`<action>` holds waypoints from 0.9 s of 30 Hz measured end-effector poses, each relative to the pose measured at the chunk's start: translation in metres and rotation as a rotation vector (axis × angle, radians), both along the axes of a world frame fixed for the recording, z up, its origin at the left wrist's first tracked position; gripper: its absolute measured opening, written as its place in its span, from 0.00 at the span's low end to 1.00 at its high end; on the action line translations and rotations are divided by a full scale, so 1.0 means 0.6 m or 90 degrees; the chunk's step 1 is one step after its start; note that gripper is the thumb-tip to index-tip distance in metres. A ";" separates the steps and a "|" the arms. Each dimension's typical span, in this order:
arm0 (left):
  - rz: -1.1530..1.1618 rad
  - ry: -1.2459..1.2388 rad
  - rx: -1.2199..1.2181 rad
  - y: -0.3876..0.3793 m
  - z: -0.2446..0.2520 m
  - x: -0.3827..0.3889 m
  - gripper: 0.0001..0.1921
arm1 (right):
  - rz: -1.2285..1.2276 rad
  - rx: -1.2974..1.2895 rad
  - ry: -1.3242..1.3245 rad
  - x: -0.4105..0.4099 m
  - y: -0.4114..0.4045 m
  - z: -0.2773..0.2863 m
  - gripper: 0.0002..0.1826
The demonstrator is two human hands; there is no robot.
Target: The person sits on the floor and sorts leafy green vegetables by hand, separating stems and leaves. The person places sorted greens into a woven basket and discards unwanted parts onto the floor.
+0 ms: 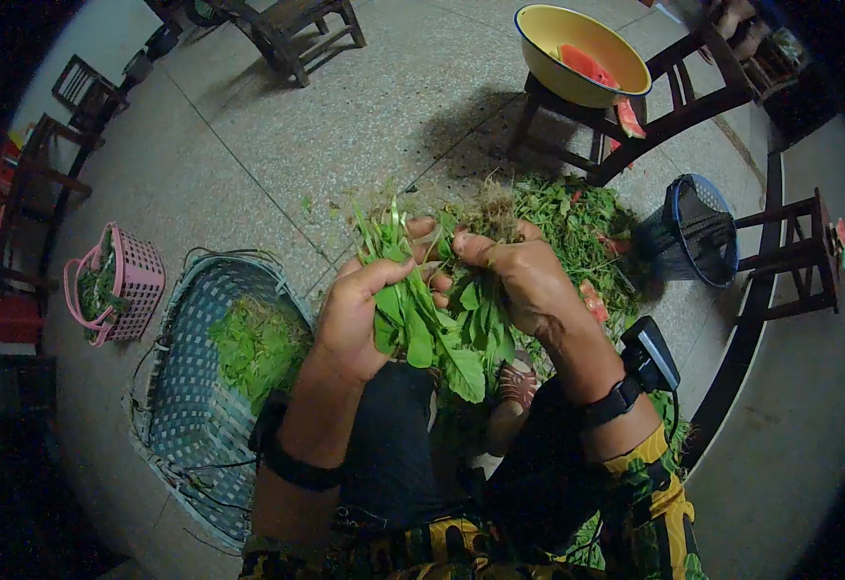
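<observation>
My left hand (361, 308) holds a bunch of leafy greens (419, 330), its pale stems pointing away from me and its leaves hanging towards my lap. Close beside it, my right hand (520, 272) grips more leafy greens (482, 308) whose brown, stringy roots (496, 206) stick up past the fingers. The fingertips of both hands nearly meet over the stems. A woven basket (190, 406) stands on the floor to the left with loose green leaves (256, 348) inside. Beyond my right hand lies a heap of greens and roots (567, 225) on the floor.
A pink plastic basket (140, 283) with greens stands at far left. A yellow enamel basin (575, 80) with watermelon pieces (588, 65) rests on a wooden chair (709, 80) at upper right. Right of the heap is a blue mesh bin (694, 232), near another wooden chair (792, 250). Watermelon rind (594, 301) lies on the floor.
</observation>
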State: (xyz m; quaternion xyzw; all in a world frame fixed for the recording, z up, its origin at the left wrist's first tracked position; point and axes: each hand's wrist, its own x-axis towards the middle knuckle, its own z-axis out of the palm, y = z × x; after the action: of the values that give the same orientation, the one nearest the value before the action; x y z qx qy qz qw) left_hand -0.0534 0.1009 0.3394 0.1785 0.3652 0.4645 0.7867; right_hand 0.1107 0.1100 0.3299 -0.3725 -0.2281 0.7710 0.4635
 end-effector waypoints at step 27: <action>0.109 0.159 0.070 0.001 -0.031 -0.019 0.10 | -0.025 0.121 -0.365 0.022 0.013 -0.009 0.11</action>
State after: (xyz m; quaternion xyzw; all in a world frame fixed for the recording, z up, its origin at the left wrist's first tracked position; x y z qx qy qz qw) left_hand -0.0649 0.1013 0.3207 0.2461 0.4480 0.5235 0.6817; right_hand 0.1241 0.1178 0.3242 -0.5341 -0.4136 0.6004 0.4280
